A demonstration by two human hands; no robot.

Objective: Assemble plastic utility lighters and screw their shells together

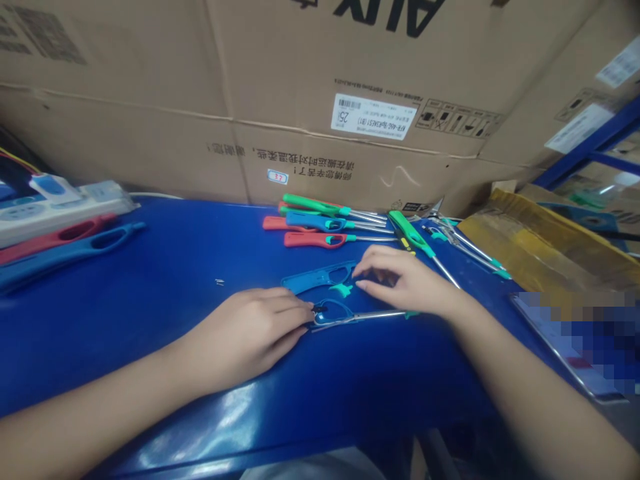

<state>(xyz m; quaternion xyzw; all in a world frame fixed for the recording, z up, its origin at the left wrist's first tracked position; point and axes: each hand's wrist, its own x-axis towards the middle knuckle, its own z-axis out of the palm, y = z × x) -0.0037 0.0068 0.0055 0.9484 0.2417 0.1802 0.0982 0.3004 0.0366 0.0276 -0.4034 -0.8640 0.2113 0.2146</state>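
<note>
My left hand (265, 327) lies closed over the handle end of a partly assembled blue gas lighter (336, 311). A small black part shows at its fingertips, and the lighter's metal tube (380, 315) points right, with a teal piece at its end. My right hand (395, 275) hovers just beyond the tube, thumb and forefinger apart and nothing visible between them. By its fingertips lies a loose blue handle shell (317, 277). A teal trigger (342, 290) sits between that shell and the lighter.
Several finished-looking lighters (320, 239) lie by the cardboard box (300, 133). Small screws (219, 282) are left of centre. Handle shells (75, 250) and a power strip (65, 207) occupy the left. More metal tubes (475, 247), an open carton (560, 253) and a tablet-like device (565, 353) stand right.
</note>
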